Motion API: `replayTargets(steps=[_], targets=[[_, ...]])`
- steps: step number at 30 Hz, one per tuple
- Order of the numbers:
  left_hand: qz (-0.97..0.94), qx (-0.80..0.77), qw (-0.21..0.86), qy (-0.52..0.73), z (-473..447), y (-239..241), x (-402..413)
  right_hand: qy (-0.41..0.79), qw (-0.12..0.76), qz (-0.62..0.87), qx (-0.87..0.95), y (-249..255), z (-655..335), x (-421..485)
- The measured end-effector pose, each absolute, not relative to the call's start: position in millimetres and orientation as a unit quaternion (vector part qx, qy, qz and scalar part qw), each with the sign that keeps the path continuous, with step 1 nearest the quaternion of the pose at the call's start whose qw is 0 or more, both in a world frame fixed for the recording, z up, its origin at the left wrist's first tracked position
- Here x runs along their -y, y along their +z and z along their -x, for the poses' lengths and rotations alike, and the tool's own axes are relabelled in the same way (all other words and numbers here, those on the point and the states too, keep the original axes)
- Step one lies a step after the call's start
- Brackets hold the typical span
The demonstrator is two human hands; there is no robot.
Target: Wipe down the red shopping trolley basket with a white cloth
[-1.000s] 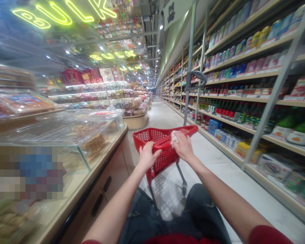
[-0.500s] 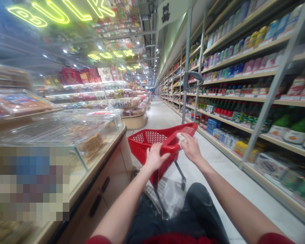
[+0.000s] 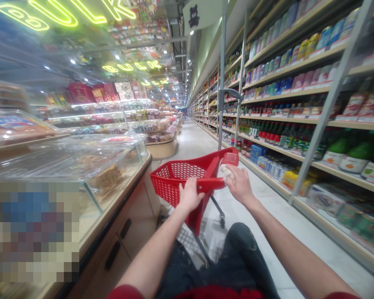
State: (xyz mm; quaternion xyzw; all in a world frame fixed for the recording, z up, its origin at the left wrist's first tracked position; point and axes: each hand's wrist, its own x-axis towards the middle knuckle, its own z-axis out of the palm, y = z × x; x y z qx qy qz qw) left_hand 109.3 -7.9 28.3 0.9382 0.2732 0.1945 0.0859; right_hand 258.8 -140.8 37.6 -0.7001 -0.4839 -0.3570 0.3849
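A red plastic shopping cart (image 3: 177, 168) with a perforated basket stands in front of my knees. My left hand (image 3: 191, 195) grips its near rim, fingers curled over the top edge. In my right hand (image 3: 241, 185) is a crumpled white cloth or tissue (image 3: 227, 170), pinched by the fingers at the cart's right handle end. The cloth lies close against the red plastic; the fingers partly hide it, so I cannot tell exactly where it touches. Below the basket, a grey leg with a caster (image 3: 222, 220) rests on the floor.
A bulk food counter (image 3: 137, 178) with clear covers runs along my left. On the right, tall shelves (image 3: 299, 120) hold cans and bottles. A grey pole (image 3: 222, 74) with a sign rises beyond the cart. The tiled aisle (image 3: 202, 133) stretches ahead.
The cart has swung round, showing more of its handle bar and inner side. My right hand with the cloth has shifted slightly right and down. The left hand keeps its hold.
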Motion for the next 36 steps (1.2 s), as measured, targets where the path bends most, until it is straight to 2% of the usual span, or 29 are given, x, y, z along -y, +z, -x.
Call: replayTargets(steps=[4, 9, 13, 16, 22, 30, 36], targets=[[-0.946, -0.259, 0.092, 0.172, -118, 27, 12, -0.381, 0.37, 0.717, 0.453, 36, -256, 138], [-0.954, -0.245, 0.088, 0.147, -125, 27, 14, -0.408, 0.266, 0.698, 0.525, 35, -244, 134], [-0.952, -0.258, 0.101, 0.132, -124, 23, 7, -0.423, 0.256, 0.729, 0.473, 32, -257, 142], [-0.953, -0.254, 0.109, 0.123, -127, 20, 6, -0.415, 0.232, 0.75, 0.459, 28, -259, 141], [-0.965, -0.218, 0.098, 0.106, -134, 21, 5, -0.365, 0.135, 0.738, 0.551, 17, -243, 118], [-0.955, -0.264, 0.112, 0.074, -133, 22, -4, -0.394, 0.193, 0.76, 0.48, 27, -275, 142], [-0.963, -0.248, 0.08, 0.074, -136, 18, 5, -0.376, 0.174, 0.737, 0.534, 12, -258, 128]])
